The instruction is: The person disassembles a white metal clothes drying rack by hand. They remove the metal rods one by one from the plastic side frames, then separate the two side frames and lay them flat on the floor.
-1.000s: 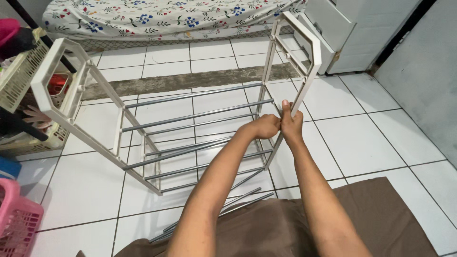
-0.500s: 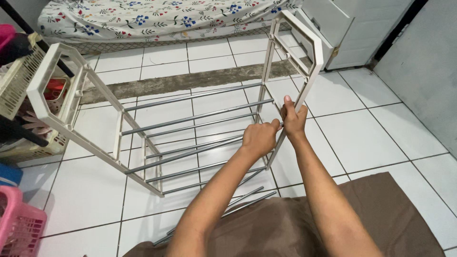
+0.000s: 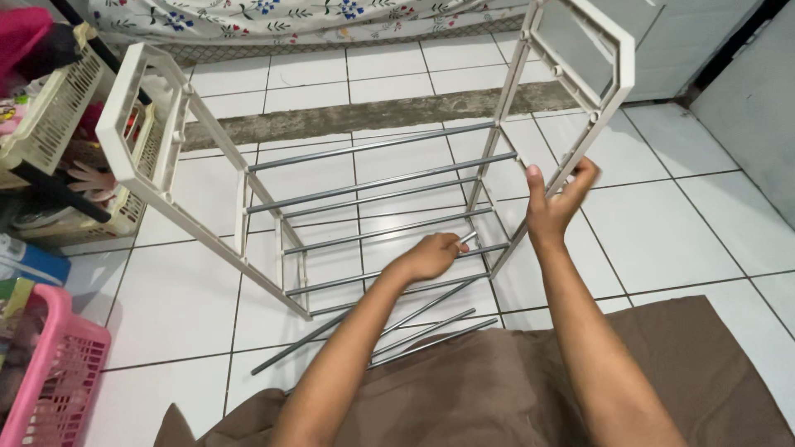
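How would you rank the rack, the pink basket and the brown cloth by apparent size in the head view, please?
1. Rack, spanning most of the frame.
2. Brown cloth, though nearness to the camera enlarges it and the frame crops it.
3. Pink basket, only partly in frame.

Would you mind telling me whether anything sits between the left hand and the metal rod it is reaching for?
Nothing visible does: the left hand is already closed around the end of the metal rod, beside the rack's side frame.
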